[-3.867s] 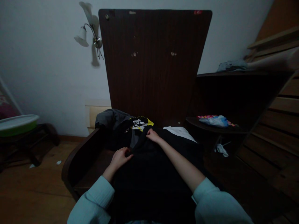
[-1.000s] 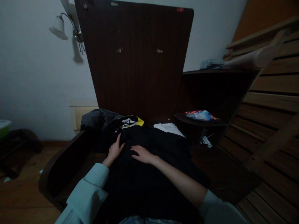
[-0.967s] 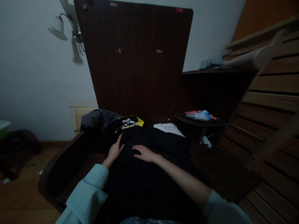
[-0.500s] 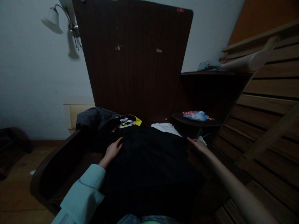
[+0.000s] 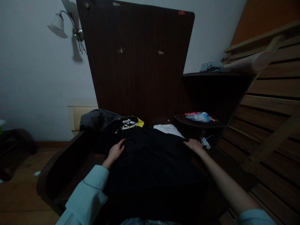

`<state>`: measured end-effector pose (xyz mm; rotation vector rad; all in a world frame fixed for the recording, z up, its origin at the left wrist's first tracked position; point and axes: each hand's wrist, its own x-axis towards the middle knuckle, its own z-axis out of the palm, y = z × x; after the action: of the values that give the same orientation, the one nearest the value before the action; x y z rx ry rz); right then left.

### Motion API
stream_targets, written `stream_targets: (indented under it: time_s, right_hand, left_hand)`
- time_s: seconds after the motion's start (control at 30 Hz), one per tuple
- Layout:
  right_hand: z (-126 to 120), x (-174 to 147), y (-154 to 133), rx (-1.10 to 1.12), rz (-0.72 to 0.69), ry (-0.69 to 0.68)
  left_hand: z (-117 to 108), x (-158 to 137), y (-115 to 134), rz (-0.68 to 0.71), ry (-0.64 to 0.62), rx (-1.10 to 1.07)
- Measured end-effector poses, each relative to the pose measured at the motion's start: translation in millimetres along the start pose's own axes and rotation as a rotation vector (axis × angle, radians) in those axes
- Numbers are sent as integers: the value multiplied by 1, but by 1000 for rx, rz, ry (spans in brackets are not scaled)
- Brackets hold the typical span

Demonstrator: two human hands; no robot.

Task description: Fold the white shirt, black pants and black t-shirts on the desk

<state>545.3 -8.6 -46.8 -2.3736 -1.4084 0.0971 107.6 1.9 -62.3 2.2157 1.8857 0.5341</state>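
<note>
A black garment (image 5: 152,162) lies spread out in front of me, its exact kind hard to make out in the dim light. My left hand (image 5: 116,150) is closed at its left far corner, thumb and fingers pinching the cloth. At the opposite corner my right hand (image 5: 194,146) grips the fabric, fingers curled over the edge. Just beyond the garment lie a white folded cloth (image 5: 167,128) and a black cloth with a yellow and white print (image 5: 131,122). A grey cloth (image 5: 99,118) is heaped to their left.
A dark wooden panel (image 5: 138,62) stands behind the clothes. On the right, a corner shelf (image 5: 199,124) bears a plastic bag (image 5: 199,117), beside wooden slats (image 5: 274,106). A curved dark armrest (image 5: 50,172) borders the left side. A wall lamp (image 5: 58,25) hangs upper left.
My right hand has come slightly inward, its fingers more curled on the cloth. The left hand keeps its hold on the garment. The whole view has shifted a little.
</note>
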Motion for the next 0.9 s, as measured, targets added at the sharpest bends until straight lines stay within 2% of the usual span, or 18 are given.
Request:
stream_targets:
  time_s: [0.07,0.23,0.43,0.53,0.67,0.8,0.9]
  right_hand:
    - [-4,8,8,2,46,-31]
    - [-23,28,31,70,113,53]
    - [-32,30,29,39,136,101]
    - [-36,26,21,-24,115,102]
    - [-52,19,3,-116,20,134]
    - [-74,-1,-30,-170,-95,213]
    - [-76,-30,-60,-187,-223,207]
  left_hand:
    - [0,0,0,-2,-1,2]
    - [-2,0,1,-1,-15,5]
    - [-4,0,2,-20,-26,28]
    - [-4,0,2,-21,-27,34]
    - [-2,0,2,-13,-27,33]
    - [-2,0,2,-20,-26,29]
    - [-1,1,2,-22,-29,25]
